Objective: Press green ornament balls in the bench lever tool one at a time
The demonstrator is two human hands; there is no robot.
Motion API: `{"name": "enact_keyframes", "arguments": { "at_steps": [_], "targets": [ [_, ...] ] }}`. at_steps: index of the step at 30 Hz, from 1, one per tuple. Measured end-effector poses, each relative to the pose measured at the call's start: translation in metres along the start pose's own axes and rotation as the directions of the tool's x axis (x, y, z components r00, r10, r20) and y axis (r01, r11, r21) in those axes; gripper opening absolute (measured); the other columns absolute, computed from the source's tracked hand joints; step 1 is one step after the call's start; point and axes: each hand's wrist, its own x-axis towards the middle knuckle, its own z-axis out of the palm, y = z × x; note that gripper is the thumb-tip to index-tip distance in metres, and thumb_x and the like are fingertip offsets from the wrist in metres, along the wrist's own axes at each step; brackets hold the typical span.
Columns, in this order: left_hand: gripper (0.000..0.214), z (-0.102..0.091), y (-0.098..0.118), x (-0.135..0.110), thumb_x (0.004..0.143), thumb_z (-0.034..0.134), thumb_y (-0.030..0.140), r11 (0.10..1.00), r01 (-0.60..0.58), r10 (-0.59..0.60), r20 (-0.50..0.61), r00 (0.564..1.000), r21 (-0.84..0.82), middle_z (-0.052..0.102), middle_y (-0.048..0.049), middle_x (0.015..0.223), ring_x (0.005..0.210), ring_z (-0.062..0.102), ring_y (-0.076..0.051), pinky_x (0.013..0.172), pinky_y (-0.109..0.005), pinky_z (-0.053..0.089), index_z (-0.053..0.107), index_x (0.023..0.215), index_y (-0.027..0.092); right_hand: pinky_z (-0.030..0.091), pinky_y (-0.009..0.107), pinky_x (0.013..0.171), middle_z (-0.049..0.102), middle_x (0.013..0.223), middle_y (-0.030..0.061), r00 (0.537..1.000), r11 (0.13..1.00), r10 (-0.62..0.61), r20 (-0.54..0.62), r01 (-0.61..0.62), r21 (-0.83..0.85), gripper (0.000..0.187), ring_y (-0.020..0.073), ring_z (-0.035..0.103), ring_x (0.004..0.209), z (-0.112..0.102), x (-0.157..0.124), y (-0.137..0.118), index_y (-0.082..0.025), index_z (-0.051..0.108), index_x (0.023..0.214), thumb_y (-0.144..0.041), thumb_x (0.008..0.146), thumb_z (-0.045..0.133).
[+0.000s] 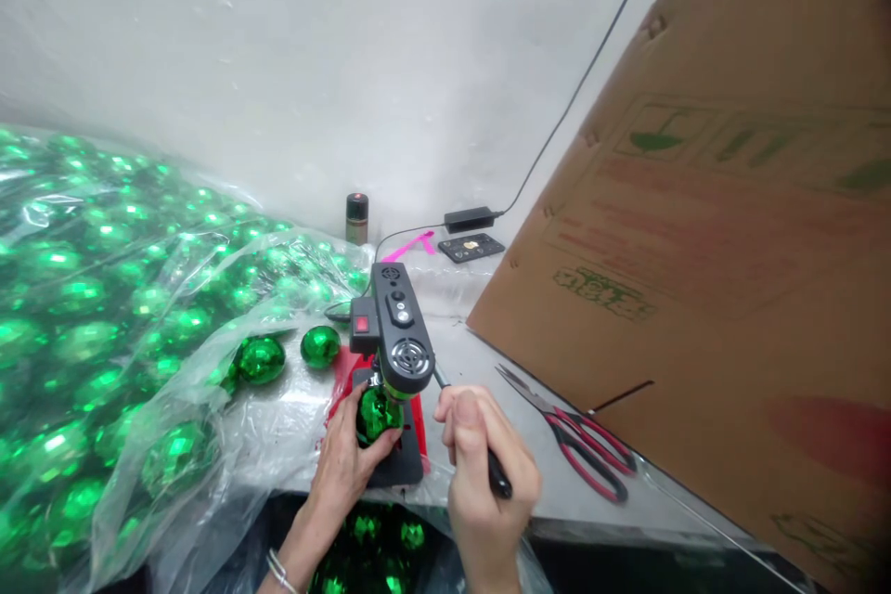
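My left hand (346, 445) has its fingers wrapped round a shiny green bauble (377, 418). That bauble sits under the round front end of a small black bench machine (402, 320), above its dark base plate. On the machine's left side is a box with a red switch (361, 324). To the right, my right hand (487, 473) is closed in a fist round the black-gripped lever (498, 478) that comes off the machine's side. Two loose green baubles, one (321, 347) nearer the machine and one (261, 359) farther left, rest on the table.
Clear plastic sheeting (257, 445) covers a heap of green baubles (62, 343) at left. Red-handled scissors (577, 441) lie by a large cardboard box (696, 251). A phone (471, 247), power adapter (469, 220), pink strip (410, 247) and small dark-capped bottle (357, 218) are behind. More baubles (390, 548) show below the table edge.
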Motion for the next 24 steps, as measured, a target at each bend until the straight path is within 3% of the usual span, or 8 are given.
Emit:
{"name": "enact_keyframes", "arguments": {
  "at_steps": [3, 8, 13, 19, 24],
  "targets": [
    [0.071, 0.001, -0.003, 0.003, 0.083, 0.08, 0.046, 1.0, -0.02, 0.02, -0.006, 1.0, 0.005, 0.073, -0.0189, 0.146, 0.139, 0.069, -0.041, 0.117, -0.062, 0.055, 0.06, 0.146, 0.021, 0.041, 0.025, 0.054, 0.056, 0.072, -0.0014, 1.0, 1.0, 0.001, -0.006, -0.001, -0.005, 0.037, 0.0118, 0.058, 0.065, 0.0, 0.001, 0.0, -0.022, 0.055, 0.076, -0.016, 0.112, 0.051],
    [0.071, -0.009, -0.013, 0.007, 0.082, 0.082, 0.045, 0.998, -0.046, 0.05, 0.137, 0.989, -0.031, 0.074, -0.0173, 0.147, 0.137, 0.069, -0.04, 0.119, -0.06, 0.052, 0.063, 0.147, 0.023, 0.042, 0.024, 0.054, 0.056, 0.071, -0.0017, 1.0, 1.0, -0.001, -0.01, 0.001, -0.016, 0.037, 0.0113, 0.057, 0.063, 0.001, 0.002, -0.001, -0.022, 0.054, 0.076, -0.015, 0.112, 0.05],
    [0.071, -0.018, -0.015, 0.006, 0.085, 0.081, 0.047, 0.998, -0.05, 0.054, 0.13, 0.99, -0.031, 0.075, -0.018, 0.143, 0.136, 0.069, -0.041, 0.118, -0.061, 0.053, 0.064, 0.149, 0.023, 0.043, 0.024, 0.056, 0.056, 0.071, -0.0018, 1.0, 1.0, -0.014, -0.011, 0.014, 0.002, 0.037, 0.0114, 0.059, 0.065, 0.001, 0.001, -0.001, -0.022, 0.054, 0.076, -0.013, 0.111, 0.05],
    [0.069, 0.008, -0.011, 0.005, 0.076, 0.08, 0.039, 0.996, -0.079, 0.081, 0.093, 0.992, -0.033, 0.077, -0.0156, 0.136, 0.129, 0.071, -0.04, 0.116, -0.062, 0.055, 0.067, 0.141, 0.021, 0.041, 0.024, 0.054, 0.057, 0.072, -0.0021, 1.0, 1.0, 0.004, -0.01, -0.004, -0.016, 0.035, 0.0109, 0.057, 0.062, 0.0, -0.001, 0.0, -0.022, 0.055, 0.077, -0.015, 0.112, 0.05],
    [0.083, 0.029, -0.027, -0.001, 0.065, 0.086, 0.041, 0.996, -0.086, 0.085, -0.013, 0.996, -0.025, 0.075, -0.0202, 0.138, 0.131, 0.069, -0.046, 0.118, -0.071, 0.049, 0.063, 0.141, 0.017, 0.04, 0.025, 0.055, 0.057, 0.073, -0.0019, 1.0, 1.0, 0.0, -0.005, 0.0, 0.001, 0.034, 0.0108, 0.057, 0.064, -0.001, -0.004, 0.002, -0.022, 0.054, 0.079, -0.014, 0.112, 0.05]
  ]
}}
